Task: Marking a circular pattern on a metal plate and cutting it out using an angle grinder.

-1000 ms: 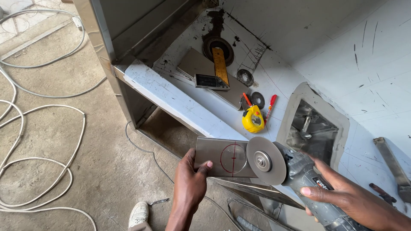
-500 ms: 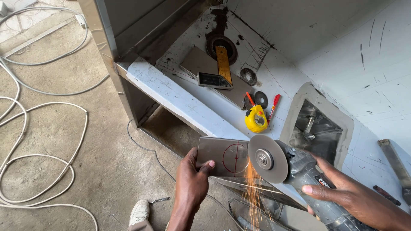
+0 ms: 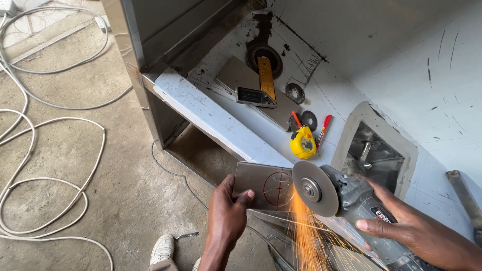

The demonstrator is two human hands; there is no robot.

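White cables [image 3: 45, 165] loop across the floor at the left of the frame. Lower centre, the left hand [image 3: 227, 218] pinches a metal plate [image 3: 261, 184] marked with a red circle. Right of it, the right hand [image 3: 416, 233] grips an angle grinder [image 3: 351, 198]; its disc [image 3: 315, 188] meets the plate, throwing sparks [image 3: 306, 236] downward.

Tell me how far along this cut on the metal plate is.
Done: a red circle with cross lines is marked on the metal plate. In hand: the left hand holds the plate at the bench edge while the right hand runs the grinder, its disc throwing sparks at the circle's right side. Left: most of the marked circle looks uncut.
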